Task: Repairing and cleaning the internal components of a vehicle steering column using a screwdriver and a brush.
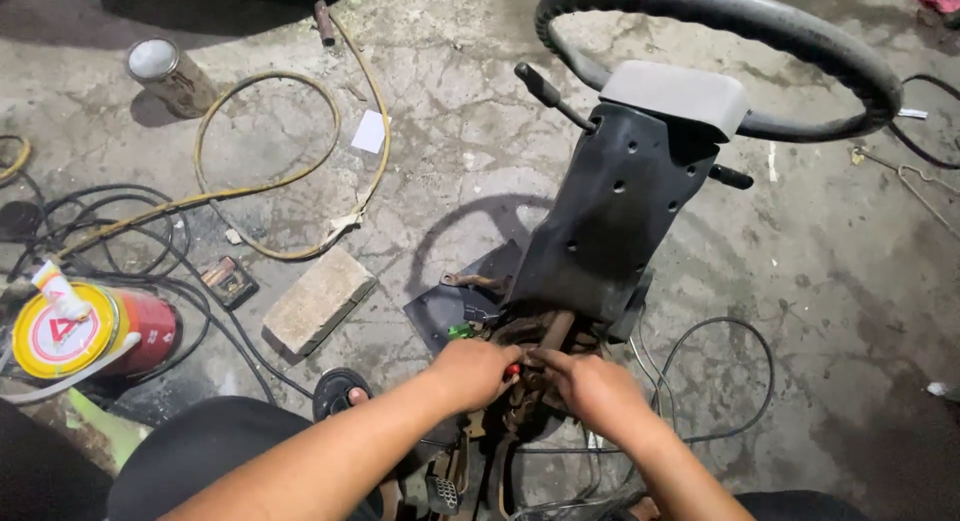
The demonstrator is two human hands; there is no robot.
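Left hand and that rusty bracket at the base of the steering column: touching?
Touching. The head view shows the left hand closed against the rusty bracket under the steering column, no gap visible; the right hand pinches there too.

red-yellow tin (90, 333) lower left; grey can (172, 76) upper left; white slip (368, 132)
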